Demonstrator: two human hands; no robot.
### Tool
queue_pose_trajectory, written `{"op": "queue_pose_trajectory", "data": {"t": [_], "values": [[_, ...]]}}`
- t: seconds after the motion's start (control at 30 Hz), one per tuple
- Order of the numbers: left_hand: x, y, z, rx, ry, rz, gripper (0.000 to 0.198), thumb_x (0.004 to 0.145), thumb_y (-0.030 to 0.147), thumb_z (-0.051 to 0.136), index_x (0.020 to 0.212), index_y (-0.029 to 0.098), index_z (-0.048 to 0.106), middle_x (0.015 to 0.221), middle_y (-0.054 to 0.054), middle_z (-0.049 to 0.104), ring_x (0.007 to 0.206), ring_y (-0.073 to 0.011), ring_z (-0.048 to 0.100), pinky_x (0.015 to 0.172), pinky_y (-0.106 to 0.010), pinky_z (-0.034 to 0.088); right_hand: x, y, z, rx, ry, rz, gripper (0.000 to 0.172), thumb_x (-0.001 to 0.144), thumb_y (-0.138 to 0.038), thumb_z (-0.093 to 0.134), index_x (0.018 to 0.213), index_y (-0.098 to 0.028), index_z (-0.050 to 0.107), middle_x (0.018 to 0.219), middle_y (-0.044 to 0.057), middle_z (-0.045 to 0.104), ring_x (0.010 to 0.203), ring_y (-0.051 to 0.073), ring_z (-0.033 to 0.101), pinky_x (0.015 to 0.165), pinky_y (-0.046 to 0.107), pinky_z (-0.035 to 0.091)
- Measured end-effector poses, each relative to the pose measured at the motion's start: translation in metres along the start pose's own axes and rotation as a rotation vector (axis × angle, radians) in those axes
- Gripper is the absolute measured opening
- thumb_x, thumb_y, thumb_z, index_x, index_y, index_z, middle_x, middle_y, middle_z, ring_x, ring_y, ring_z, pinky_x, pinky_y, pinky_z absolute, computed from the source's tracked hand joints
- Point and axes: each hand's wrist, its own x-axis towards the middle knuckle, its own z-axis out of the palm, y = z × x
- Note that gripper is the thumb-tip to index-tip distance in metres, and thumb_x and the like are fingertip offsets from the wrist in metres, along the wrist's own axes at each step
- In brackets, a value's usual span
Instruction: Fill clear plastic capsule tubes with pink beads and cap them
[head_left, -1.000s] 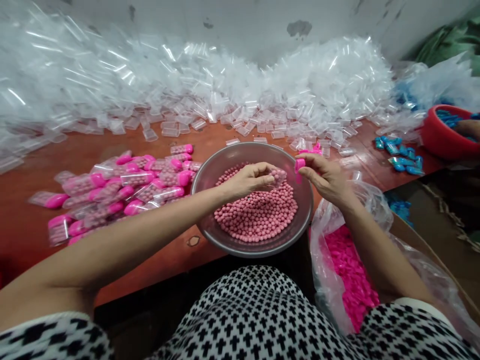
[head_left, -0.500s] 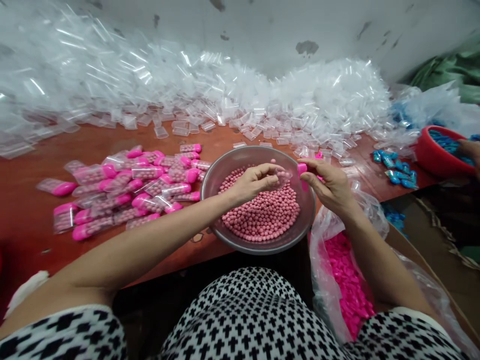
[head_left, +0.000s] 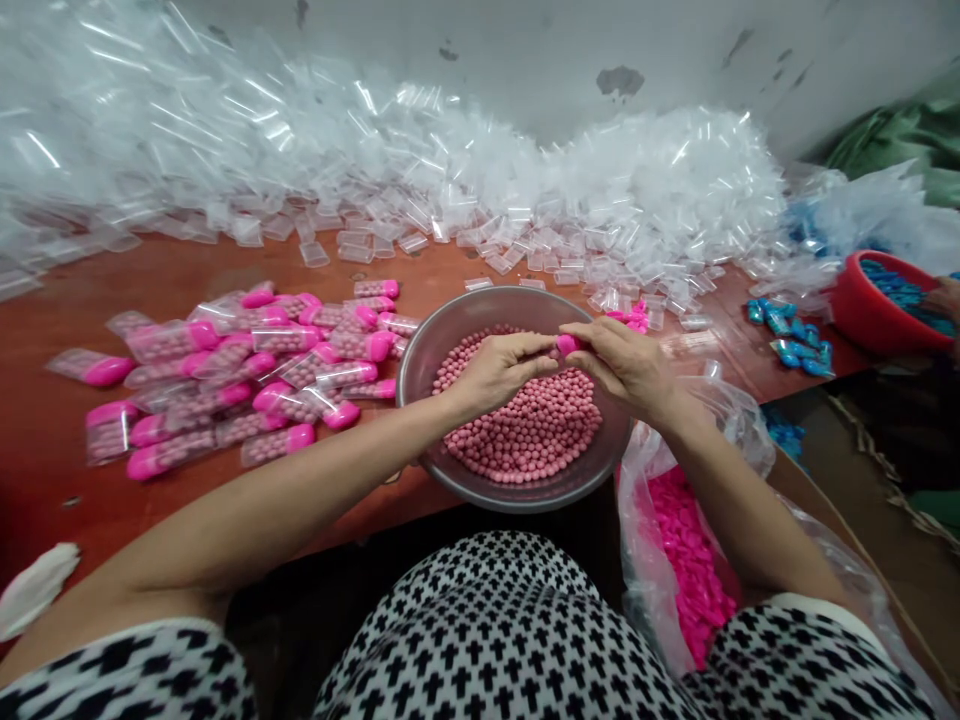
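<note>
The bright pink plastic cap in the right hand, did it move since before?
Yes. Against the round grey bowl, the bright pink plastic cap moved left, inward from near the right rim, toward the bare left hand.

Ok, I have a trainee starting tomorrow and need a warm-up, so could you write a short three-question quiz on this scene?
1. What is the right hand pinching?
A) a white cloth
B) a pink cap
C) a red bowl

2. True or false: the pile of pink-capped tubes lies to the left of the grey bowl.

3. Short answer: what is heaped on the far side of the grey bowl?

Key:
1. B
2. True
3. Clear plastic tubes
</note>
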Motion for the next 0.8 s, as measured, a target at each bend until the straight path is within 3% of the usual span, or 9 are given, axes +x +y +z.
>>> {"op": "queue_pose_trajectory", "data": {"t": [0.27,0.4,0.5,0.63,0.7,0.8], "values": [[-0.003,0.003,-0.001,0.354,0.027,0.188,0.02,0.092,0.029,0.062,0.098,0.018,0.078,0.096,-0.006,0.079,0.088,-0.0179,0.072,0.08,-0.023,0.052,-0.012,-0.014,0.006,-0.258,-0.062,-0.09,0.032,0.101,-0.023,0.045,0.129,-0.012,0.057,0.089,0.012,0.068,0.076,0.021,0.062,0.068,0.033,0.051],[-0.001,-0.001,-0.002,0.45,0.045,0.23,0.021,0.092,0.028,0.06,0.096,0.018,0.078,0.091,-0.007,0.078,0.083,-0.0183,0.072,0.078,-0.025,0.052,-0.011,-0.011,0.013,-0.287,-0.099,-0.088,0.033,0.101,-0.023,0.045,0.128,-0.009,0.06,0.091,0.015,0.069,0.076,0.023,0.062,0.069,0.036,0.051],[0.002,0.001,-0.002,0.181,0.034,0.078,0.029,0.088,0.04,0.066,0.099,0.017,0.079,0.094,-0.007,0.078,0.086,-0.0205,0.072,0.079,-0.028,0.054,-0.007,-0.004,0.013,-0.01,-0.052,0.032,0.035,0.101,-0.029,0.048,0.128,-0.013,0.063,0.099,0.015,0.071,0.088,0.023,0.067,0.078,0.037,0.055],[0.006,0.008,-0.005,-0.258,0.036,-0.179,0.048,0.074,0.048,0.078,0.107,0.013,0.077,0.096,-0.009,0.077,0.086,-0.0209,0.071,0.08,-0.032,0.057,-0.013,0.001,0.004,0.679,-0.011,0.383,0.049,0.089,-0.047,0.067,0.133,-0.025,0.063,0.124,0.01,0.07,0.107,0.024,0.069,0.095,0.04,0.055],[0.006,0.01,-0.006,-0.326,0.048,-0.226,0.051,0.072,0.047,0.081,0.108,0.013,0.076,0.097,-0.009,0.077,0.086,-0.0204,0.071,0.082,-0.033,0.057,-0.02,0.001,0.001,0.977,-0.001,0.564,0.057,0.078,-0.052,0.077,0.129,-0.029,0.066,0.121,0.007,0.072,0.102,0.024,0.072,0.097,0.043,0.055],[0.006,0.008,-0.006,-0.223,-0.01,-0.146,0.046,0.074,0.047,0.079,0.105,0.013,0.078,0.098,-0.009,0.077,0.09,-0.022,0.07,0.085,-0.034,0.056,-0.024,0.002,0.003,1.19,0.079,0.694,0.045,0.069,-0.049,0.085,0.106,-0.026,0.076,0.102,0.005,0.077,0.092,0.023,0.074,0.096,0.043,0.055]]}}
